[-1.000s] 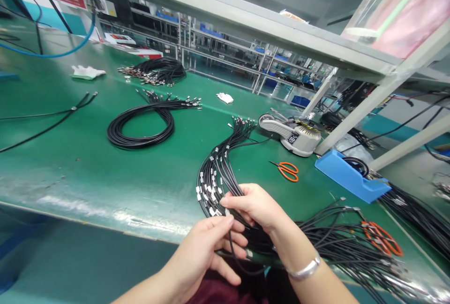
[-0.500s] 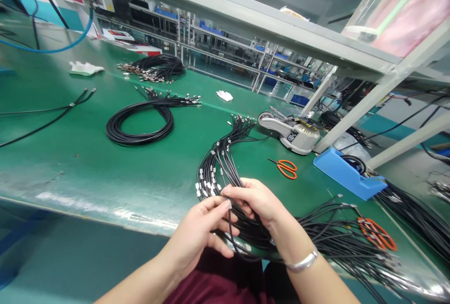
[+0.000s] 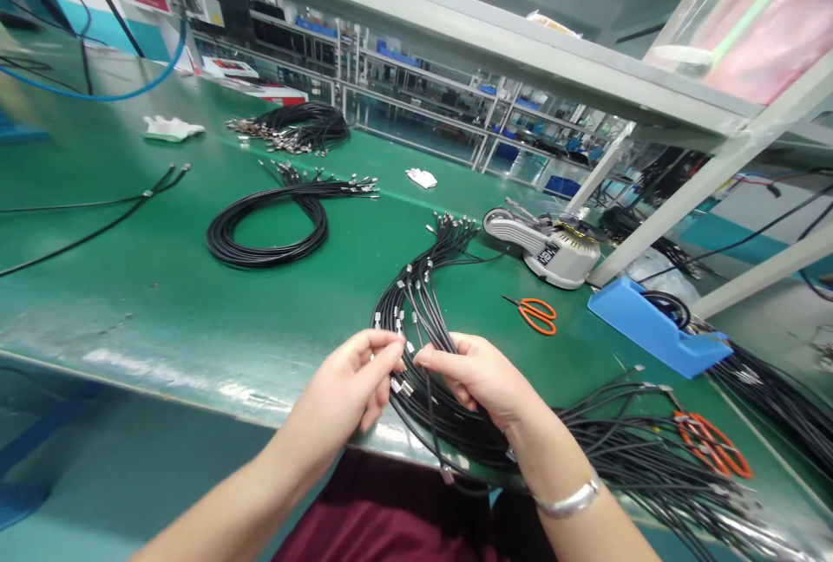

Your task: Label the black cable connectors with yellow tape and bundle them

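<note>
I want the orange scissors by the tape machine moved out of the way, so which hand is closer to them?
Right. The right hand is below and to the left of the orange scissors, not touching them; the left hand is farther left, beyond the right hand.

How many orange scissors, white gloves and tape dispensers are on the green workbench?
Orange scissors: 2
White gloves: 2
Tape dispenser: 1
Total: 5
</note>
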### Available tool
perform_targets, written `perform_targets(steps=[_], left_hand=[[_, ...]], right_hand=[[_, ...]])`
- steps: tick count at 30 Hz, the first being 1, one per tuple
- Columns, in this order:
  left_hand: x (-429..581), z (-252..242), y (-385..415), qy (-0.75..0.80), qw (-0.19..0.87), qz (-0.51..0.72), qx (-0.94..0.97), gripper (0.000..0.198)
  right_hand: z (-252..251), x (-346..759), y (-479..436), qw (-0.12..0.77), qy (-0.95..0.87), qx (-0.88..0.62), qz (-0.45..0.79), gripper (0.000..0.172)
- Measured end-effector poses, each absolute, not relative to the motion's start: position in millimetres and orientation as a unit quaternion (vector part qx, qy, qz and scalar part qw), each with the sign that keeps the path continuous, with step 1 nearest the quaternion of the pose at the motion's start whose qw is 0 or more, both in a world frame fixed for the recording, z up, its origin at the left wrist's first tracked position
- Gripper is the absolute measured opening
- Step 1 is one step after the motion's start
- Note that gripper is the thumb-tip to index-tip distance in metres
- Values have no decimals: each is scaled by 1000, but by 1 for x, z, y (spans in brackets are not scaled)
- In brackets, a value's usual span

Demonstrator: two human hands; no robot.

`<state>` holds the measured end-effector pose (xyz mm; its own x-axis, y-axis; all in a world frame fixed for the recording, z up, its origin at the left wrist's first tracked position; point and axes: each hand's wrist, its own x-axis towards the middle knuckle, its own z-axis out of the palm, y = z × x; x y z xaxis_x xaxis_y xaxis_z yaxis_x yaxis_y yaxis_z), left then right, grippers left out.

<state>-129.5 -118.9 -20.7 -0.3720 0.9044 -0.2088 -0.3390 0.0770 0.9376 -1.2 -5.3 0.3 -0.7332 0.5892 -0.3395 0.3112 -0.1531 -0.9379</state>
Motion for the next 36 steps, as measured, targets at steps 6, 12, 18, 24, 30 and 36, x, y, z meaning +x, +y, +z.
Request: perform_targets(steps=[6,12,18,24,30,36], left_hand=[[-147,-12,-73,455,606,604,246,16],[-160,-11,-52,463,579,647,180,17],[-201,-1,-19,535,502,645,214,21],[-232,-9,-67,677,349,559,328,10],[-217,-15,-89,731,331,455,386,12],[-217,-11,-50,733,409,427,337,19]], right_hand=[[5,0,-8,112,-645,-316,687,22],[7,2,-14,98,-652,-331,675,24],[8,7,-18,100,-666,-330,662,19],[8,7,-17,104,-632,-325,695,22],[5,1,-15,89,-652,-329,677,18],[7,4,-15,100,-653,-328,675,20]])
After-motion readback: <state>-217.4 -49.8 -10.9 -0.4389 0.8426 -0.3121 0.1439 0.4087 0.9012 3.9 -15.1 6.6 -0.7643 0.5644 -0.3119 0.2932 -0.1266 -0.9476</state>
